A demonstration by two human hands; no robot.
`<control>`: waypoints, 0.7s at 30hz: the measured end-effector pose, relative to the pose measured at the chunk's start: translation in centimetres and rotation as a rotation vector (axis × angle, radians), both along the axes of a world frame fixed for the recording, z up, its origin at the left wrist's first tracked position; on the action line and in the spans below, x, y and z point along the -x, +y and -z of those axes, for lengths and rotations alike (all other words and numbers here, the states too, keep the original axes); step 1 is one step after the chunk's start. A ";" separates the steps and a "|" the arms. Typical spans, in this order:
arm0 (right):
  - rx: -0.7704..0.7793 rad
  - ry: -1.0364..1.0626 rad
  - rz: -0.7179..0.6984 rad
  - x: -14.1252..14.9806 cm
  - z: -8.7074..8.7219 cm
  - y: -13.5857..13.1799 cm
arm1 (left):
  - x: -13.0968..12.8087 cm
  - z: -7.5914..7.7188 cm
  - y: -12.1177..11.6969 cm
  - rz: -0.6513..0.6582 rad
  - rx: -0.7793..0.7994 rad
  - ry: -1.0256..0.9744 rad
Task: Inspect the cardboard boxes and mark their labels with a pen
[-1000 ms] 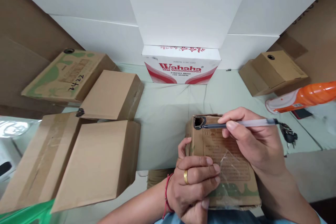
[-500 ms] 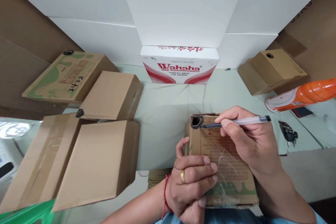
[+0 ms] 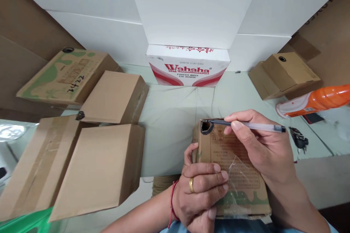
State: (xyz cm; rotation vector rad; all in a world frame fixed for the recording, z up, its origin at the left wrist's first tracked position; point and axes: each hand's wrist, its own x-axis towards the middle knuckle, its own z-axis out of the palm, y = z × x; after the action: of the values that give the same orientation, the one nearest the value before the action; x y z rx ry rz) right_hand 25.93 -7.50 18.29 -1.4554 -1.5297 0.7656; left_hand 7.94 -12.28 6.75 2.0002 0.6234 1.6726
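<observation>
Since half a second ago, the tip of the pen (image 3: 265,127) has shifted from the lower right of the black-edged hole (image 3: 207,127) to its upper right. That hole sits at the far left corner of a printed cardboard box (image 3: 246,207), held before the person at the near edge of the surface (image 3: 171,131). The right hand (image 3: 264,149) has its fingers pinched closed round the pen; the left hand (image 3: 201,187) has its fingers curled over the box's left side. Keys (image 3: 299,140) and an orange bottle (image 3: 322,101) are rightward; a white Wahaha carton (image 3: 188,67) stands beyond.
</observation>
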 end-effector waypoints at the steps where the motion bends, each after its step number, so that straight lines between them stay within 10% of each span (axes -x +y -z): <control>1: 0.002 -0.020 -0.019 -0.1 0.0 0.0 | 0.0 0.0 0.0 -0.002 -0.006 -0.009; 15: -0.008 -0.050 0.189 0.2 0.0 -0.5 | -0.3 0.2 0.0 -0.020 0.010 -0.021; 21: -0.070 -0.047 0.070 0.2 0.0 -0.5 | -0.3 0.2 -0.1 -0.013 -0.004 -0.024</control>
State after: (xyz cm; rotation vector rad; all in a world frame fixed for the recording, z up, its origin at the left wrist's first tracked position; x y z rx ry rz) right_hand 25.71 -7.95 18.27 -1.4759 -1.5181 0.6339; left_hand 8.22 -12.35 6.50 1.9796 0.6266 1.7041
